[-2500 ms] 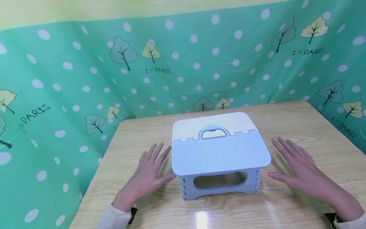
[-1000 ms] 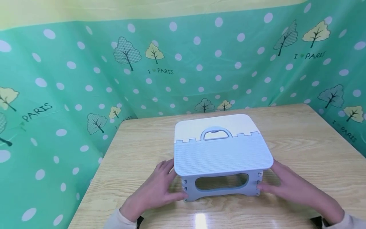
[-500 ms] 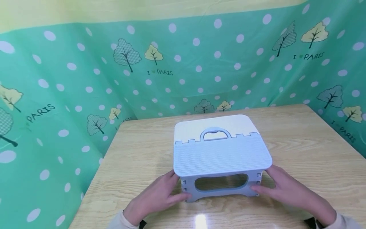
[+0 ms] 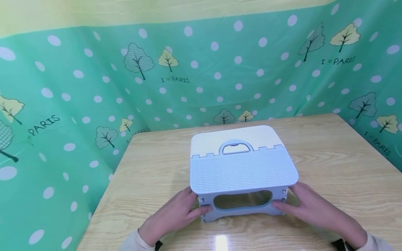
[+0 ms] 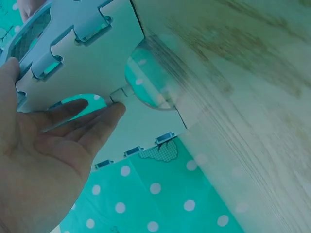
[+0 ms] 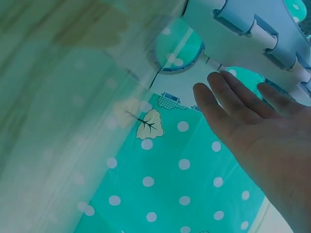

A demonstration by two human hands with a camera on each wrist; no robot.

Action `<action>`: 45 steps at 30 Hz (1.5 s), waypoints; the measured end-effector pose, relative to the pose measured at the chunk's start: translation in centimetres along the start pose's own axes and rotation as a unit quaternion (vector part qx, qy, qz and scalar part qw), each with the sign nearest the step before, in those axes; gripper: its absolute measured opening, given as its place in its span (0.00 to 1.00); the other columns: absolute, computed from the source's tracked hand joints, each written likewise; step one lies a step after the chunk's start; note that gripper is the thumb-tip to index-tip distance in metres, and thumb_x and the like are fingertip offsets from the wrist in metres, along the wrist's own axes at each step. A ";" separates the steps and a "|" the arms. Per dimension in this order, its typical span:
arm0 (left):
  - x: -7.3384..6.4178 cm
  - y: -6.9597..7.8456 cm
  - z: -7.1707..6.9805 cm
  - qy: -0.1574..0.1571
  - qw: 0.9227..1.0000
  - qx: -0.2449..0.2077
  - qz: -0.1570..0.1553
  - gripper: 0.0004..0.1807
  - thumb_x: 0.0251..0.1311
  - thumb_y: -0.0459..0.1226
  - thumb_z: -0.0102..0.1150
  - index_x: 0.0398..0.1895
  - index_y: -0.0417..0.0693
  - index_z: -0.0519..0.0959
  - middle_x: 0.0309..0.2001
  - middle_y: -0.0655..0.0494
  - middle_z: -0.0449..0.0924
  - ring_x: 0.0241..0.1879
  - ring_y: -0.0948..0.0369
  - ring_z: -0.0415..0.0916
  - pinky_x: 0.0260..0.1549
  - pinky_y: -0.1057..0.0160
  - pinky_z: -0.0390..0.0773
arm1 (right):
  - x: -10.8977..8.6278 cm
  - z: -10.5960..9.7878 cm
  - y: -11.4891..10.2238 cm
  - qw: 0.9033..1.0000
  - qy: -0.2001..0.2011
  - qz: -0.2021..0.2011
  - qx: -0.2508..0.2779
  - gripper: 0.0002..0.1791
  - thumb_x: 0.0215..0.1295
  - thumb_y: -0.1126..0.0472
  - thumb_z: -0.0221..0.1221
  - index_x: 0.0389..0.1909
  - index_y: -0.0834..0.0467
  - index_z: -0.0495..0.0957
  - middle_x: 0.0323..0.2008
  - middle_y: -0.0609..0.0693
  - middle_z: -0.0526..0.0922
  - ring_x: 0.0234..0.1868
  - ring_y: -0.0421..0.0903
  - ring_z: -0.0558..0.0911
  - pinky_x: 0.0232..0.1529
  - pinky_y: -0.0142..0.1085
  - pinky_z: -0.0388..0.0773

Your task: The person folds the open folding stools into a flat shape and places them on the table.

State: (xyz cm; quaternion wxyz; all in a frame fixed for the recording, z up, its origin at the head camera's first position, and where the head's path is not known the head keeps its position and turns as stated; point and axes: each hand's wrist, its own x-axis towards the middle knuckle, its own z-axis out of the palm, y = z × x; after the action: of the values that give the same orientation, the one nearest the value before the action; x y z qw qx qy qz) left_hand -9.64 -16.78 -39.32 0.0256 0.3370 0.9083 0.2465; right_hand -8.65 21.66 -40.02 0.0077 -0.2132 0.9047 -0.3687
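Observation:
A pale blue and white folding step stool stands upright on its unfolded legs, its carry handle lying flat in the top. My left hand is at its left end, the thumb lying on the front leg panel. In the left wrist view, fairly straight fingers touch the white side panel near its middle joint. My right hand mirrors this at the right end, thumb on the front panel. In the right wrist view, extended fingers reach to the side panel; exact contact is unclear.
The stool stands on a light wood-grain table. A green curtain with white dots and printed trees hangs behind the table and along its left and right sides.
Both hands have moved inward from beside the stool to its ends. Over the last second the thumbs have slid further onto the front leg panel. The stool stays in place.

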 end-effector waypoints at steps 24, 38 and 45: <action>1.1 0.0 -0.7 -0.033 0.994 -0.068 0.082 0.40 0.68 0.53 0.58 0.77 0.67 0.49 0.65 0.66 0.70 0.57 0.69 0.72 0.56 0.64 0.76 | 0.2 0.9 0.5 0.996 0.017 -0.001 0.089 0.42 0.62 0.49 0.68 0.73 0.37 0.57 0.66 0.41 0.70 0.63 0.32 0.70 0.52 0.29 0.76; 1.6 -0.1 -1.4 -0.051 0.989 -0.083 0.109 0.41 0.68 0.47 0.60 0.78 0.65 0.49 0.70 0.66 0.64 0.63 0.67 0.69 0.60 0.63 0.73 | 0.4 0.0 0.8 0.986 -0.025 -0.019 0.165 0.34 0.67 0.55 0.64 0.71 0.43 0.63 0.67 0.51 0.70 0.62 0.28 0.69 0.50 0.39 0.81; 1.4 0.1 -1.4 -0.046 0.989 -0.081 0.118 0.40 0.68 0.46 0.60 0.77 0.63 0.50 0.70 0.63 0.64 0.64 0.66 0.68 0.61 0.61 0.73 | 0.6 -0.2 0.7 0.983 -0.046 -0.008 0.180 0.33 0.68 0.55 0.63 0.71 0.46 0.63 0.66 0.54 0.71 0.61 0.31 0.73 0.49 0.39 0.81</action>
State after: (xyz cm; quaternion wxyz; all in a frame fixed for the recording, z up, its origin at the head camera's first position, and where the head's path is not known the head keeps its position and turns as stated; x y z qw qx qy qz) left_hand -11.00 -16.47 -37.86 0.0650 0.4495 0.8373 0.3044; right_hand -9.48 22.05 -40.27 0.0844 -0.2323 0.8206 -0.5152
